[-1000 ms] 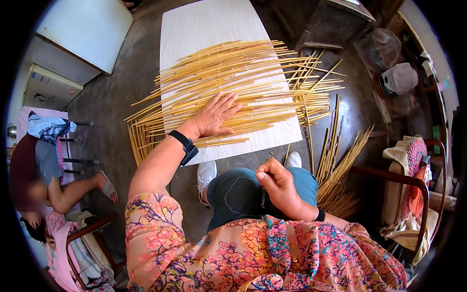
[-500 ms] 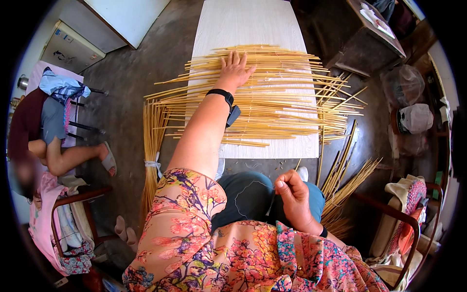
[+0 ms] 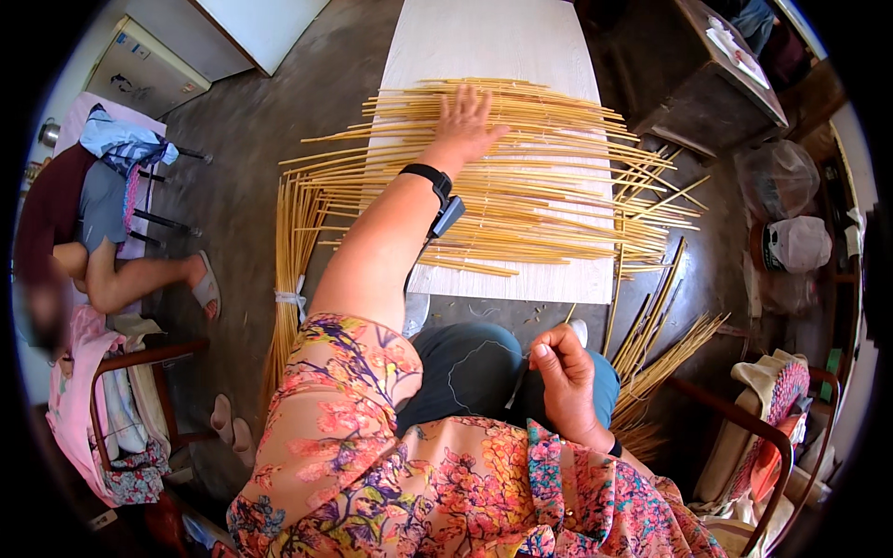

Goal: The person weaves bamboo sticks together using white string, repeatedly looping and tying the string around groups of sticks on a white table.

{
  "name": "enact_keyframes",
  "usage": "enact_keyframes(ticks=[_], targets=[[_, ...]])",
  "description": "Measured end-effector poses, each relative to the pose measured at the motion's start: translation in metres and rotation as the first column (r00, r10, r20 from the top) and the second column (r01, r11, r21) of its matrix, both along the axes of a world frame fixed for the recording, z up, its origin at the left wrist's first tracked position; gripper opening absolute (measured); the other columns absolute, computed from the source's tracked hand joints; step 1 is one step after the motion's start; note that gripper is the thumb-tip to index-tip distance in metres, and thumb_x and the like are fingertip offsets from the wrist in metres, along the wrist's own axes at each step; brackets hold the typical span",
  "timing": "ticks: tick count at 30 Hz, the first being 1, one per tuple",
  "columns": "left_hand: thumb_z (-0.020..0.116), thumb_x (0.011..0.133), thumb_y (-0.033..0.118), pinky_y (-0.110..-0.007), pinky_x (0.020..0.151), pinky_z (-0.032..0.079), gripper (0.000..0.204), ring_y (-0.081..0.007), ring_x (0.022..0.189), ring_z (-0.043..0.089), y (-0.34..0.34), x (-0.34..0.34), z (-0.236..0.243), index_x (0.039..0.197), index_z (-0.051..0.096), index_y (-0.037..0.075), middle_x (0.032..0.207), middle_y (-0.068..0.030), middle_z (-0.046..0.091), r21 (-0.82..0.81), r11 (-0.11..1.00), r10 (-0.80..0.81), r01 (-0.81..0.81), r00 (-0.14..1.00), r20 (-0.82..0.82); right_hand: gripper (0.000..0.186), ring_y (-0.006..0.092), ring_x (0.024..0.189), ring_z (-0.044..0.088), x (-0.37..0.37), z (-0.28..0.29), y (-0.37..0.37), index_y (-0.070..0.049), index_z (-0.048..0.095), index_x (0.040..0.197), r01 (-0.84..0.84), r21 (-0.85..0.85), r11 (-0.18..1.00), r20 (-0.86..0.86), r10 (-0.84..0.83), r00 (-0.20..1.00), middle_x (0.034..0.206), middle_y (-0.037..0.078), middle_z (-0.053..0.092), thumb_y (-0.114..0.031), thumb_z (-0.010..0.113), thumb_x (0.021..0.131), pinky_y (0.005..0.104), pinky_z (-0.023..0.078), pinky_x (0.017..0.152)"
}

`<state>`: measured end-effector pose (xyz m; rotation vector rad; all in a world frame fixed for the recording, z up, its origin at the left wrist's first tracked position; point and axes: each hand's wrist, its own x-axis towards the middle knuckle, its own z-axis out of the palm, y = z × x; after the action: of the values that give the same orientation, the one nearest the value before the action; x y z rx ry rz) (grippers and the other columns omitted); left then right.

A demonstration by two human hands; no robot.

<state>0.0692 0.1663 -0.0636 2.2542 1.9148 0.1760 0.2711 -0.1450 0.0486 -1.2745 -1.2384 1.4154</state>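
Note:
My left hand (image 3: 468, 126) reaches over the far part of a layer of long straw-coloured stalks (image 3: 493, 206), its fingers spread and lying on them. The stalks rest crosswise on a pale board (image 3: 479, 37), with faint thread lines among them, and overhang both sides. Above my right knee, my right hand (image 3: 563, 381) is pinched on a thin pale thread (image 3: 462, 362), which loops across my dark trousers. Whether anything else is in that pinch is too small to tell. A tied upright bundle of stalks (image 3: 286, 298) stands left of the board; looser stalks (image 3: 651, 377) lean at the right.
At the left a person (image 3: 102, 279) sits bent beside a draped chair (image 3: 158, 358). A white cabinet (image 3: 251, 28) is at back left, a dark cabinet (image 3: 707, 98) at back right. Bagged containers (image 3: 798, 244) and a cushioned wooden chair (image 3: 772, 437) line the right.
My left hand has moved forward from the nearer stalks to the farther ones, fingers still spread. My right hand stays pinched above my lap. The view has shifted, showing more of the left bundle.

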Motion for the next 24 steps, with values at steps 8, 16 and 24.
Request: enact_keyframes(ticks=[8,16,24], targets=[[0.024,0.088,0.067,-0.05,0.113,-0.001,0.082,-0.0304,0.142,-0.001,-0.058,0.033,-0.018,0.148,0.012,0.012,0.154,-0.0145,0.003,-0.095,0.982,-0.171,0.163,0.982,-0.083,0.008,0.0055,0.066,0.044,-0.004,-0.002,-0.001,-0.001,0.053,0.085,0.023,-0.028,0.999,-0.011,-0.023,1.0,0.076,-0.001,0.048,-0.005,0.055,0.091,0.0198,0.039,0.058],[0.027,0.086,0.07,-0.052,0.113,0.0,0.085,-0.03,0.142,0.001,-0.059,0.026,-0.028,0.147,0.017,0.013,0.153,-0.0159,0.008,0.009,0.979,-0.206,0.206,0.979,0.005,0.008,0.0076,0.069,0.045,-0.007,-0.001,-0.003,-0.003,0.054,0.087,0.028,-0.041,0.999,0.01,-0.027,1.0,0.076,0.0,0.049,-0.008,0.053,0.093,0.021,0.039,0.065],[0.028,0.089,0.067,-0.046,0.114,0.001,0.081,-0.0292,0.142,0.0,-0.081,0.0,-0.018,0.147,0.017,0.013,0.153,-0.0158,0.006,-0.014,0.991,-0.131,0.132,0.991,0.017,0.006,0.0068,0.069,0.046,-0.009,-0.01,-0.007,-0.003,0.055,0.088,0.039,0.017,0.999,0.005,-0.039,0.999,0.074,-0.001,0.049,-0.007,0.054,0.092,0.0206,0.039,0.064]])
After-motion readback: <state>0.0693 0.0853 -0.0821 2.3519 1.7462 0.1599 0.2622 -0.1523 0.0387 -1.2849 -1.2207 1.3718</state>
